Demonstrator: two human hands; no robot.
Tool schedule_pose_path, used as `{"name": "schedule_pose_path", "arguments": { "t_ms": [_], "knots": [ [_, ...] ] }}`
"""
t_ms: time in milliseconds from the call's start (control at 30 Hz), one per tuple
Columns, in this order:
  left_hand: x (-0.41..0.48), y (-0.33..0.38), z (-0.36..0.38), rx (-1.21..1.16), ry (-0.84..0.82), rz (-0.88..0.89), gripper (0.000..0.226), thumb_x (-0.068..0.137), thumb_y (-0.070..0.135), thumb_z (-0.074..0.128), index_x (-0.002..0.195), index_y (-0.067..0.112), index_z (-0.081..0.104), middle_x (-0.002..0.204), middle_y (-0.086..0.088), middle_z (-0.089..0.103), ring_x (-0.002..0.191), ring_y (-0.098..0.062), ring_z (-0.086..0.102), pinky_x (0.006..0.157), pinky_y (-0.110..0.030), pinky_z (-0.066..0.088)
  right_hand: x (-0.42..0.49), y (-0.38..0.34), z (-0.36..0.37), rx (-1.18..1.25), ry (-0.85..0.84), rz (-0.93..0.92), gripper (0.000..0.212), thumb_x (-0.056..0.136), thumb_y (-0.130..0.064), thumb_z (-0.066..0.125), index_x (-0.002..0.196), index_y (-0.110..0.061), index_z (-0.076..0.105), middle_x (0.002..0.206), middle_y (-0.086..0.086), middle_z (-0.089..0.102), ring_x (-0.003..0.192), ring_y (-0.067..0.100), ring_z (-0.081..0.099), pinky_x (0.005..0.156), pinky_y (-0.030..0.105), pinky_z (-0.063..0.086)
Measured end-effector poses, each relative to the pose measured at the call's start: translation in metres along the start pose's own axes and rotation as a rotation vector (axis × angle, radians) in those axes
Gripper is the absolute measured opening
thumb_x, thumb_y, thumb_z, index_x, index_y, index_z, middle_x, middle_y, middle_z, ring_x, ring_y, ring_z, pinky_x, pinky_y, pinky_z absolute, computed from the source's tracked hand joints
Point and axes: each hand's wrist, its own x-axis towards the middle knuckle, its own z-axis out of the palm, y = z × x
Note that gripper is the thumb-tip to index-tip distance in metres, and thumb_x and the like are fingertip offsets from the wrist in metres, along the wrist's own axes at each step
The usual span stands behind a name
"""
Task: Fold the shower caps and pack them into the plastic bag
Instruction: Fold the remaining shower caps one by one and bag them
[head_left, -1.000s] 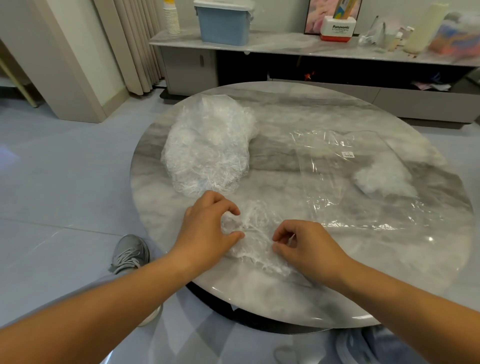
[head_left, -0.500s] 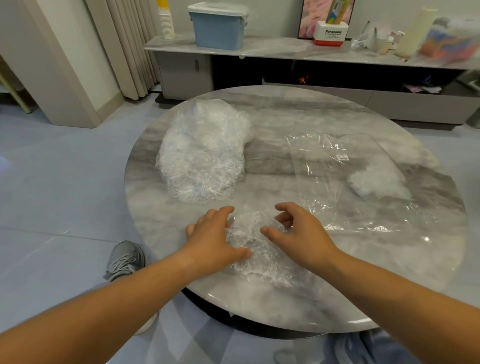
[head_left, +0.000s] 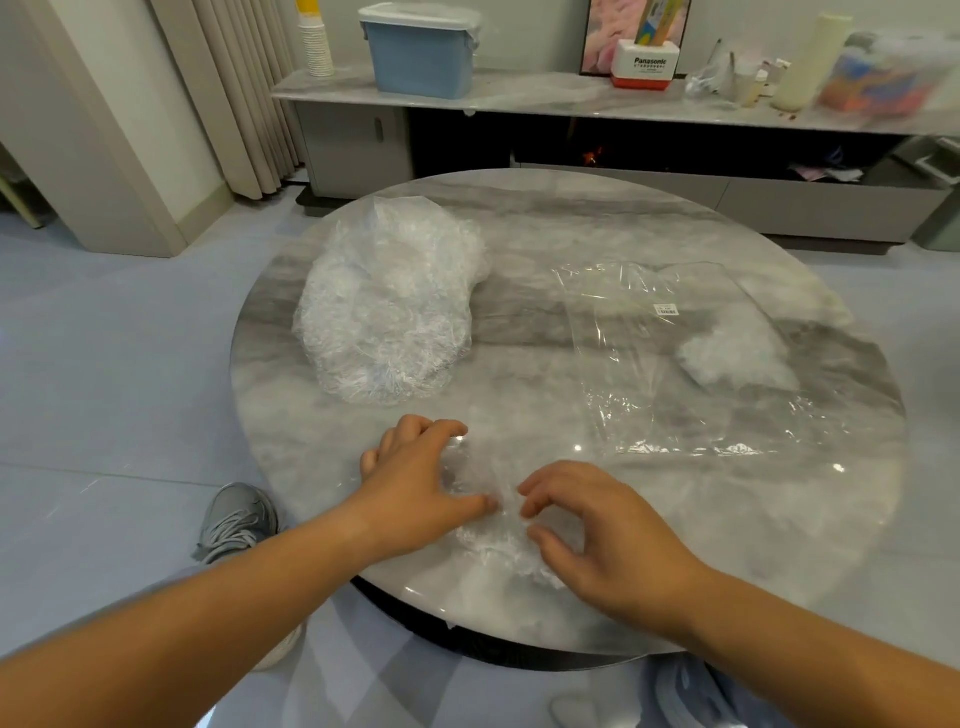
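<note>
- Just to the near-left of the plastic bag (head_left: 623, 338), at the front edge of the table (head_left: 571, 218), we have one shower cap (head_left: 488, 545) bunched between both hands
- Our left hand (head_left: 415, 488) covers the end of the cap farther from the bag, with the fingers curled over its rim and the thumb tip pressed to its middle, so it grips the film
- Our right hand (head_left: 597, 535), on the end nearer the bag, has thumb and forefinger bent into a narrow pinch on the crinkled film; the other fingers curl loosely
- A second ago our hands stood apart with the cap spread loose between them; now thumb tip and fingertips nearly meet, and the cap is drawn into a tighter wad
- We judge the fold under way, not finished: gathered, not yet pressed flat
- Inside the bag, toward its far-right part, lie a few folded caps (head_left: 732, 358); the bag itself has not shifted
- Left of the bag and well apart from it, the heap of caps (head_left: 389, 312) waits, so most of the packing remains
- Next we would squeeze the air out and carry the wad to the bag's crinkled near edge, which we take for its mouth; the springy film may pop open again
</note>
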Motion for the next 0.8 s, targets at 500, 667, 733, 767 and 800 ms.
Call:
{"name": "schedule_pose_path", "arguments": {
  "t_ms": [500, 667, 733, 767, 800],
  "knots": [
    [-0.007, 0.012, -0.022, 0.144, -0.173, -0.09, 0.051, 0.076, 0.063, 0.073, 0.109, 0.03, 0.052, 0.098, 0.01, 0.06, 0.086, -0.006, 0.058, 0.073, -0.026, 0.048, -0.032, 0.012, 0.013, -0.362, -0.067, -0.295, 0.023, 0.099, -0.037, 0.054, 0.11, -0.024, 0.069, 0.123, 0.004, 0.057, 0.107, 0.022, 0.057, 0.086, 0.035, 0.051],
    [-0.002, 0.006, -0.023, 0.187, -0.178, -0.136, 0.044, 0.072, 0.058, 0.08, 0.076, 0.022, 0.055, 0.075, 0.008, 0.058, 0.068, -0.007, 0.055, 0.057, -0.025, 0.038, -0.038, 0.021, 0.012, -0.411, -0.065, -0.348, 0.021, 0.099, -0.028, 0.059, 0.114, -0.017, 0.067, 0.115, 0.008, 0.058, 0.102, 0.027, 0.059, 0.08, 0.038, 0.052],
    [-0.003, 0.005, -0.022, 0.172, -0.189, -0.148, 0.047, 0.073, 0.056, 0.081, 0.066, 0.021, 0.051, 0.065, 0.008, 0.055, 0.06, -0.008, 0.053, 0.054, -0.024, 0.035, -0.039, 0.024, 0.014, -0.422, -0.042, -0.381, 0.019, 0.099, -0.026, 0.06, 0.113, -0.016, 0.067, 0.111, 0.006, 0.059, 0.106, 0.028, 0.06, 0.082, 0.039, 0.053],
    [-0.003, 0.004, -0.022, 0.15, -0.192, -0.151, 0.047, 0.074, 0.054, 0.082, 0.064, 0.02, 0.051, 0.062, 0.008, 0.054, 0.058, -0.007, 0.051, 0.053, -0.023, 0.035, -0.039, 0.025, 0.014, -0.433, -0.031, -0.391, 0.018, 0.099, -0.026, 0.06, 0.112, -0.017, 0.068, 0.11, 0.005, 0.06, 0.109, 0.028, 0.06, 0.085, 0.039, 0.052],
    [-0.003, 0.004, -0.023, 0.122, -0.192, -0.147, 0.046, 0.074, 0.052, 0.083, 0.063, 0.02, 0.051, 0.06, 0.009, 0.052, 0.056, -0.006, 0.05, 0.052, -0.022, 0.035, -0.039, 0.026, 0.013, -0.448, -0.025, -0.399, 0.018, 0.099, -0.027, 0.06, 0.112, -0.018, 0.068, 0.11, 0.004, 0.061, 0.113, 0.028, 0.06, 0.089, 0.038, 0.051]
  ]
}}
